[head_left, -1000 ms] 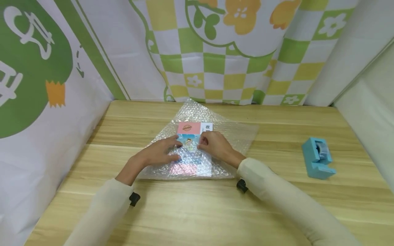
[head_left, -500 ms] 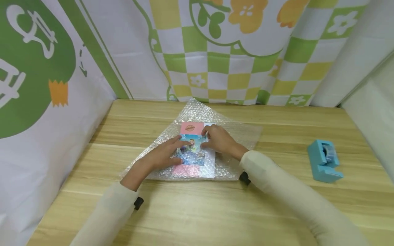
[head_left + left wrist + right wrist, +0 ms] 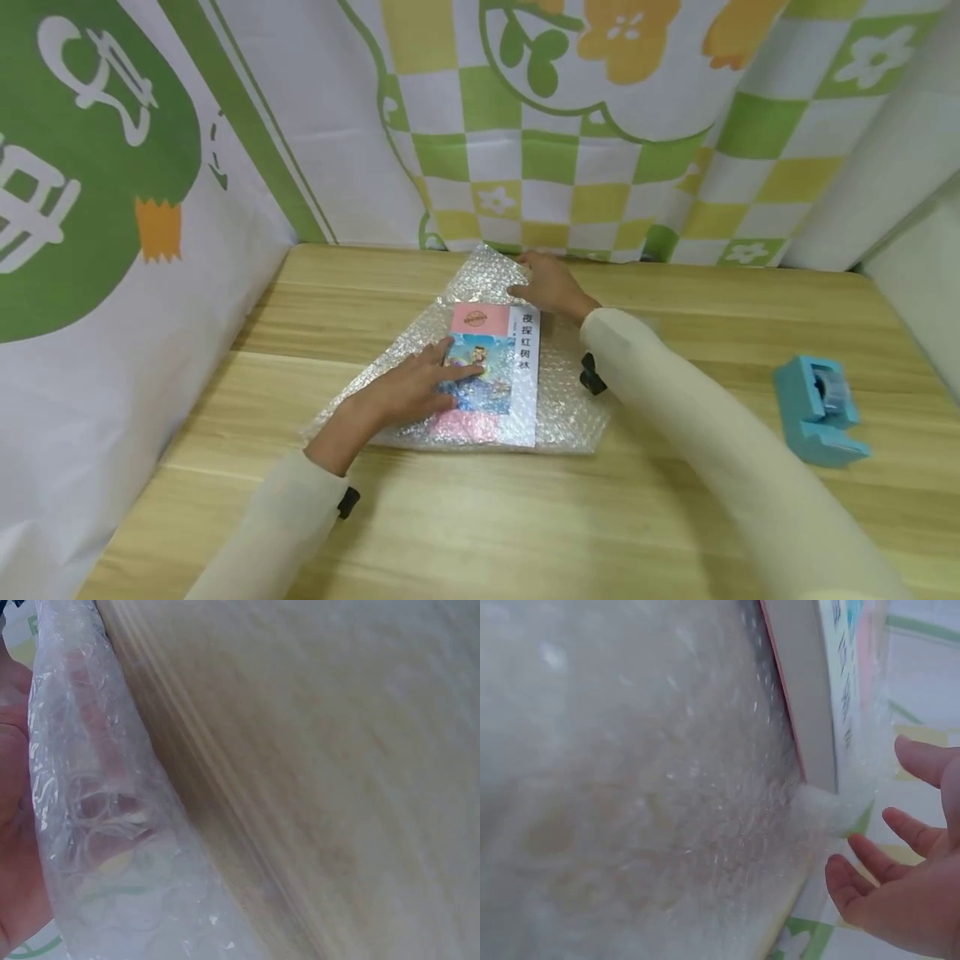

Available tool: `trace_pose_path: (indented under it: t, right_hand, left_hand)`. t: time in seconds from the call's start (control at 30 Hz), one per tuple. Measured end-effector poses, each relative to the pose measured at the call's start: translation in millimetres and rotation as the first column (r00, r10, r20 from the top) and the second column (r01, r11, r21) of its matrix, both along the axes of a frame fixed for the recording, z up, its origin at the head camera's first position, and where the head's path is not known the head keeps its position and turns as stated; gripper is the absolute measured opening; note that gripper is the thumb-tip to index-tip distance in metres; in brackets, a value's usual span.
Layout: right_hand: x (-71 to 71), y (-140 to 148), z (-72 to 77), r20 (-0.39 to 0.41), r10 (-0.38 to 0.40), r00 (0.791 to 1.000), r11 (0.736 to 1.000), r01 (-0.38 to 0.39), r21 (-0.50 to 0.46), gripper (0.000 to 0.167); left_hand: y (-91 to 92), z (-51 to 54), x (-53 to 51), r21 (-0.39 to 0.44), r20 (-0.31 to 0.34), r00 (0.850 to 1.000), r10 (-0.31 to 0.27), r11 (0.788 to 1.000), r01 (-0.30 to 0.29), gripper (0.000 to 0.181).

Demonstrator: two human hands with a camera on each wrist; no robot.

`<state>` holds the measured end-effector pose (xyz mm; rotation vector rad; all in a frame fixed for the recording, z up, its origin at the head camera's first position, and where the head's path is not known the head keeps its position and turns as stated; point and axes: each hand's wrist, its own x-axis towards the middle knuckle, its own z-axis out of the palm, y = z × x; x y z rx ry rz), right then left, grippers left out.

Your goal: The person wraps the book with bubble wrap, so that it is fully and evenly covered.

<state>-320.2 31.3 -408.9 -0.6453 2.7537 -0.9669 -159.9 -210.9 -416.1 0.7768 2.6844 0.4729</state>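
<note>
A book [image 3: 527, 400] with a pink, blue and white cover lies on a sheet of bubble wrap [image 3: 567, 412]. Part of the wrap covers the left of the book. My left hand [image 3: 408, 385] rests on this covered part with its fingers extended across the cover. Beyond the book's top right corner, my right hand [image 3: 553, 287] is at the far part of the wrap. In the right wrist view its fingers are spread and loosely bent beside the wrap and the book's edge [image 3: 802, 697]. The left wrist view shows part of the left hand [image 3: 19, 825] behind the clear wrap.
A blue tape dispenser [image 3: 817, 417] with a roll of clear tape stands on the right of the wooden table [image 3: 465, 517]. A checked, flowered curtain [image 3: 547, 167] hangs along the back edge, and a printed cloth [image 3: 247, 167] borders the left side.
My right hand has left the book's right side and moved away from me to the wrap's far edge. The book's white strip shows more. My left hand stays on the cover.
</note>
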Motion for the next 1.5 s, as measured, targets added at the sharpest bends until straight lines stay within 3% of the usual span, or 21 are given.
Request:
trace_pose_path:
  t: [0.17, 0.33, 0.43, 0.57, 0.67, 0.87, 1.17, 1.5]
  right_hand:
    - [-12.1, -3, -7.1, 0.096, -0.034, 0.995, 0.997, 0.04, -0.066, 0.069]
    - [-20.4, -7, -8.3, 0.11, -0.069, 0.992, 0.986, 0.084, -0.145, 0.067]
    - [-23.7, -9, -4.7, 0.075, -0.062, 0.995, 0.982, 0.074, -0.173, 0.056]
    - [-24.3, -12, -0.8, -0.029, -0.022, 0.999, 0.98, 0.016, -0.199, 0.027]
    - [-19.9, -13, 1.0, -0.099, 0.013, 0.995, 0.976, -0.034, -0.217, 0.011]
    - [-4.7, -13, 5.9, -0.183, 0.085, 0.979, 0.966, -0.126, -0.224, 0.007]
    - [19.9, -10, 8.7, -0.205, 0.166, 0.965, 0.959, -0.206, -0.193, 0.005]
    - [42.4, -2, 4.4, -0.209, 0.327, 0.921, 0.93, -0.353, -0.1, 0.005]
  left_hand:
    - [1.3, 0.9, 2.2, -0.02, 0.002, 1.0, -0.003, 1.0, 0.003, 0.059]
    - [1.3, 1.5, 1.6, -0.024, -0.003, 1.0, -0.011, 1.0, 0.011, 0.059]
    - [0.9, 3.2, 0.4, -0.026, 0.001, 1.0, -0.015, 1.0, 0.015, 0.059]
    - [0.1, 5.6, -0.2, -0.024, 0.001, 1.0, -0.009, 1.0, 0.009, 0.059]
    - [-0.2, 5.5, 0.0, -0.02, 0.009, 1.0, -0.004, 1.0, 0.004, 0.058]
    - [0.6, 3.6, -0.8, -0.028, 0.021, 1.0, -0.013, 1.0, 0.014, 0.058]
    - [1.1, 3.6, -1.5, -0.027, 0.019, 1.0, -0.021, 0.999, 0.021, 0.057]
    - [0.5, 1.7, -0.9, -0.021, 0.026, 1.0, -0.008, 1.0, 0.008, 0.058]
